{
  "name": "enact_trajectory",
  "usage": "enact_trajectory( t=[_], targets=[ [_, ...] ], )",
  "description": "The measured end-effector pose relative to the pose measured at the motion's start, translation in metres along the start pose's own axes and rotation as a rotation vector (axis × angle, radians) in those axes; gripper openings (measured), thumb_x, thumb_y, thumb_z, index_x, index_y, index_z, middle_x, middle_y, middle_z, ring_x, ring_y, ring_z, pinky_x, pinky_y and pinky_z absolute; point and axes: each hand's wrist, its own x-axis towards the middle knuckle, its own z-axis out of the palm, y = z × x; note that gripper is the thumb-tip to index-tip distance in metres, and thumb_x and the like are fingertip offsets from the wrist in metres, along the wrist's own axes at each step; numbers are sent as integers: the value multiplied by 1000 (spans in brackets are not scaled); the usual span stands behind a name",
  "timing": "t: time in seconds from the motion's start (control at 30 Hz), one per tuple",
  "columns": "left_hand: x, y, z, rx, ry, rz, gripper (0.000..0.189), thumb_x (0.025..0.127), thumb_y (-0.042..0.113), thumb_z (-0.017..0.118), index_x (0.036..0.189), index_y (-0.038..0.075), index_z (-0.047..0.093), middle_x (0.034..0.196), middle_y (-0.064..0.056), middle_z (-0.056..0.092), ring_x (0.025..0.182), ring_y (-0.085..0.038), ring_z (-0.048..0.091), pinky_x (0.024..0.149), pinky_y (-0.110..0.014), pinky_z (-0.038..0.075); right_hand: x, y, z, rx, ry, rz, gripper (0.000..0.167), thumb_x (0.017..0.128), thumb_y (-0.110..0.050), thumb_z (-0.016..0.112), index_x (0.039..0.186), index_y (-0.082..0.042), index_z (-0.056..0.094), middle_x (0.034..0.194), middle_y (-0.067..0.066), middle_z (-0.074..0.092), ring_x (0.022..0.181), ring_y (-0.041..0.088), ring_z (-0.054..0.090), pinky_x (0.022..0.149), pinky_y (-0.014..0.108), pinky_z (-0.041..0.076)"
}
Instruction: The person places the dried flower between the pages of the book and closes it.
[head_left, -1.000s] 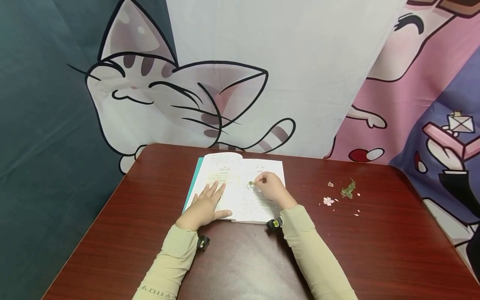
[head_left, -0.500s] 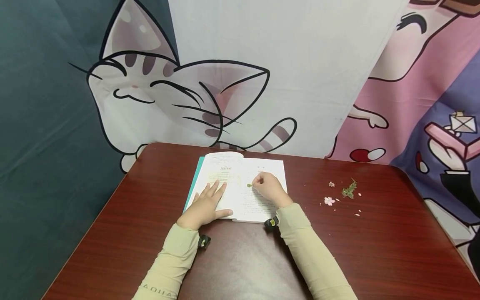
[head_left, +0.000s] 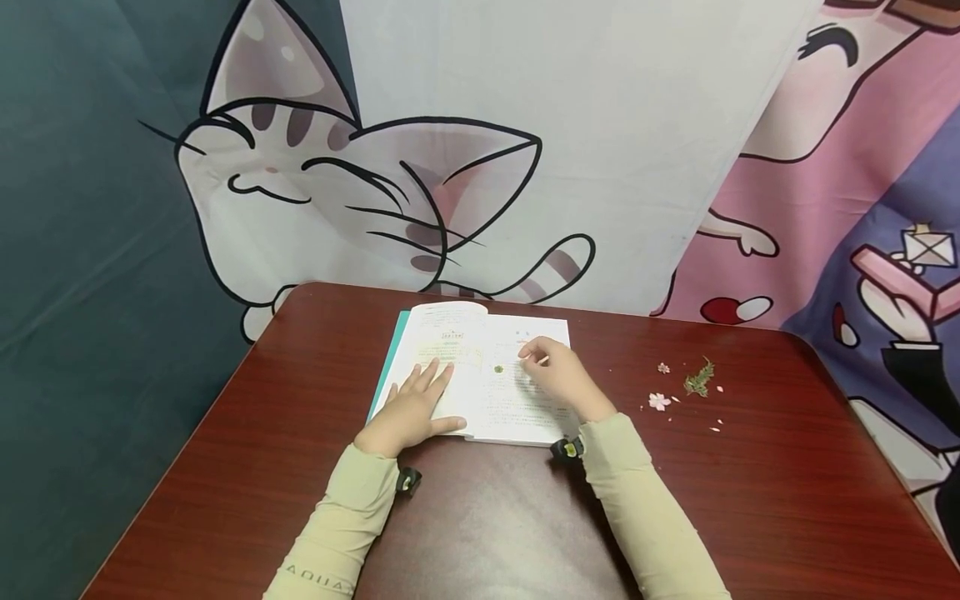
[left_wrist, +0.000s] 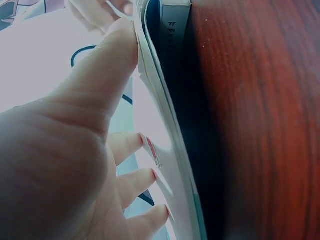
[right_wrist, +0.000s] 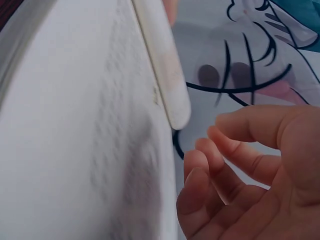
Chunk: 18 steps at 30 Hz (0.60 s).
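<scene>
Left hand (head_left: 408, 415) splayed on paper (head_left: 442, 323) | right hand (head_left: 558, 375) loosely curled near roundish green bit (head_left: 498, 368)

Print (right_wrist: 105, 140) is pretty blurred up close, some of the book (head_left: 517, 410) is hidden by the left hand (head_left: 407, 417).

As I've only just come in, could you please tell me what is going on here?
Someone's left hand rests spread on the left page of an open book. The right hand, loosely curled, is over the right page with nothing visible in it. A green bit lies on that page. A sprig, pink flowers and petals are on the table, right of the book.
</scene>
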Motion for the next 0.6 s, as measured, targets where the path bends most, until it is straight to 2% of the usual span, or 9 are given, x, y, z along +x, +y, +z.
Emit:
enact_trajectory(
  t=[0.23,0.47,0.6],
  targets=[
    [0,0,0,3,1,5,91,93,51,69,162,12,25,168,-15,16,154,-43,10,115,-70,17,-16,7,-20,-60,21,-95,7,96,-10,65,100,-7,69,91,6,65,79,21,61,74,36,48],
    [-1,0,-1,1,-1,3,91,94,51,69,162,12,24,168,-15,16,154,-43,11,115,-70,17,-30,22,-32,-189,20,-44,26,92,-14,69,113,1,66,100,15,64,87,27,61,77,43,50],
    [-1,0,-1,-6,2,3,91,93,50,69,162,12,25,168,-15,16,154,-42,11,115,-70,16,-39,28,-32,-208,-14,-102,33,89,-13,74,115,3,65,98,15,60,82,25,57,73,38,47]
  ],
)
